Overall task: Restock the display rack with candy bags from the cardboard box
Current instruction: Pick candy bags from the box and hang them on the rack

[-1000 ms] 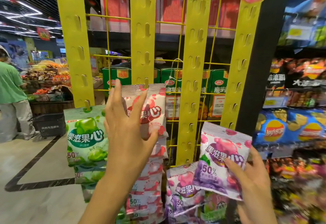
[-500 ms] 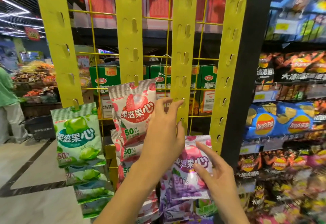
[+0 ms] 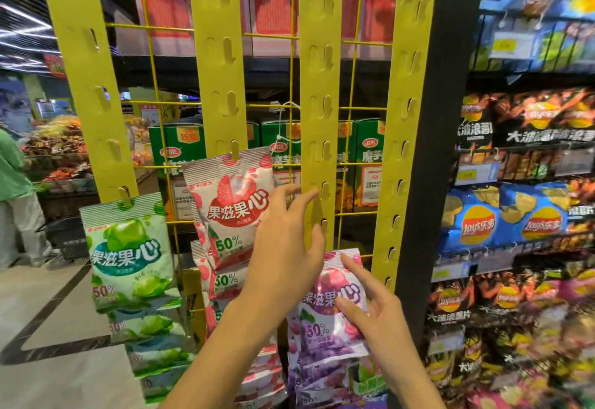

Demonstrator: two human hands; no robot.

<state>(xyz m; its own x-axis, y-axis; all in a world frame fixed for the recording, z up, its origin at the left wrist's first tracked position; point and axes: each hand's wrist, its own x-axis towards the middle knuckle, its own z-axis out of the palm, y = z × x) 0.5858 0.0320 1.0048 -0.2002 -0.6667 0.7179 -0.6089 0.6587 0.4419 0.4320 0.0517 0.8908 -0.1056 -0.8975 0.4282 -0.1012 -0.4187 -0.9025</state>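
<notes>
While the right hand [image 3: 383, 321] pinches the purple candy bag [image 3: 331, 305] upright, its top edge sits just below the third yellow strip [image 3: 318, 119]. The left hand [image 3: 286, 244], fingers apart, rests on that strip; the free hook lies at 12 o'clock from the bag.

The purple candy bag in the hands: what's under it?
More purple bags hang below the purple candy bag held by the right hand; how many is hidden.
</notes>
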